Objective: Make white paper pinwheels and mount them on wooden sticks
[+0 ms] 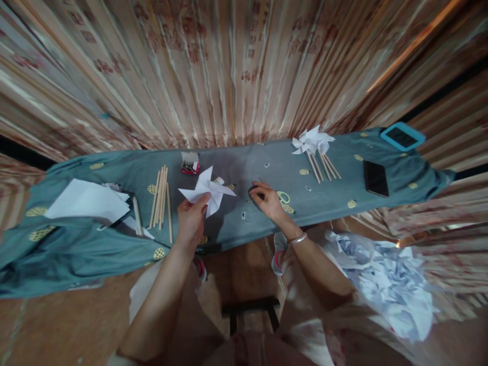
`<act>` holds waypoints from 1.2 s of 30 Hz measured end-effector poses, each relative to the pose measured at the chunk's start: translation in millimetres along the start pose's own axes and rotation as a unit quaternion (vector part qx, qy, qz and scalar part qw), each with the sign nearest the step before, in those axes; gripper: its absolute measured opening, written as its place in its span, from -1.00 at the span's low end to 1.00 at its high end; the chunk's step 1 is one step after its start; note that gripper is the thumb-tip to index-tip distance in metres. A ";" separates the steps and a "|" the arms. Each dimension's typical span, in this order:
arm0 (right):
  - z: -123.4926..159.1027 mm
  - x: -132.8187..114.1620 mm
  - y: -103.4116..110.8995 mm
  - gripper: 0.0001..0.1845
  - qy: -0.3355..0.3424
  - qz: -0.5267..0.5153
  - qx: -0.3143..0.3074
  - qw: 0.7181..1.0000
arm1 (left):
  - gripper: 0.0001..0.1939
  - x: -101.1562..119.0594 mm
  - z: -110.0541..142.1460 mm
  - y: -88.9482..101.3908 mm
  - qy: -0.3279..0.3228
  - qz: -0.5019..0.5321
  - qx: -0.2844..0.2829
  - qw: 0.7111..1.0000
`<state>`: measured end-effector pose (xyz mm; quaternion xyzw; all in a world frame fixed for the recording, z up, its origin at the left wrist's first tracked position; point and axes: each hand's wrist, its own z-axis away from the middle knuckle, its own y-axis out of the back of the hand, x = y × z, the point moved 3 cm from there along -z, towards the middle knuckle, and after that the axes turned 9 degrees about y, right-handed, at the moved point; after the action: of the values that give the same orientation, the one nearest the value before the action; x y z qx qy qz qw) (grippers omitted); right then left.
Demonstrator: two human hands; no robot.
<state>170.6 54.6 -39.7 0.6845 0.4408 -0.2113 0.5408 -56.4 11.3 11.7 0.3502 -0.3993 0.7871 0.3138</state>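
Observation:
My left hand (pixel 191 219) is closed on a white paper pinwheel (pixel 212 190), its thumb pressing near the centre. My right hand (pixel 267 199) is over the cloth to the right, fingers curled together at a small dark spot. What they pinch, if anything, I cannot make out. Green-handled scissors (pixel 283 197) lie beside that hand, partly hidden by it. Behind the pinwheel stands an open small box (pixel 189 163) with tiny metal pieces inside. Several wooden sticks (pixel 161 198) lie left of my left hand.
White paper sheets (pixel 89 201) and a whitish tube-like stick (pixel 137 216) lie on the left. Pinwheels on sticks (pixel 313 141) rest at the back right. Beyond are a black phone (pixel 376 178) and a blue-framed device (pixel 403 136). A bag of crumpled paper (pixel 396 284) stands below the table's right side.

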 end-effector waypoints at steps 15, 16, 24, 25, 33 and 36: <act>5.4 -22.1 -7.4 -0.86 0.033 0.057 -0.086 0.994 | -0.80 -23.5 -18.5 -29.1 0.063 -0.026 -0.077 0.995; 4.4 -23.1 -8.7 -0.86 0.029 0.047 -0.086 0.995 | -0.81 -23.4 -19.1 -29.6 0.068 -0.028 -0.081 0.994; 2.9 -38.9 -23.4 -0.88 0.056 0.010 -0.126 0.990 | -0.76 -16.8 -12.9 -28.3 0.058 -0.036 -0.101 0.993; 3.3 -38.1 -23.2 -0.87 0.058 0.017 -0.128 0.990 | -0.75 -17.1 -12.0 -27.7 0.057 -0.036 -0.099 0.993; 2.6 -19.1 -5.1 -0.86 0.053 0.058 -0.120 0.990 | -0.82 -15.8 -16.6 -23.6 0.040 -0.047 -0.083 0.995; 1.2 -22.4 -0.4 -0.83 0.056 0.050 -0.110 0.991 | -0.85 -14.8 -17.6 -21.8 0.035 -0.066 -0.075 0.994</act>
<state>158.8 45.1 -23.2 0.6532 0.4560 -0.0951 0.5969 -36.6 33.6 1.1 0.3236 -0.4219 0.7441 0.4044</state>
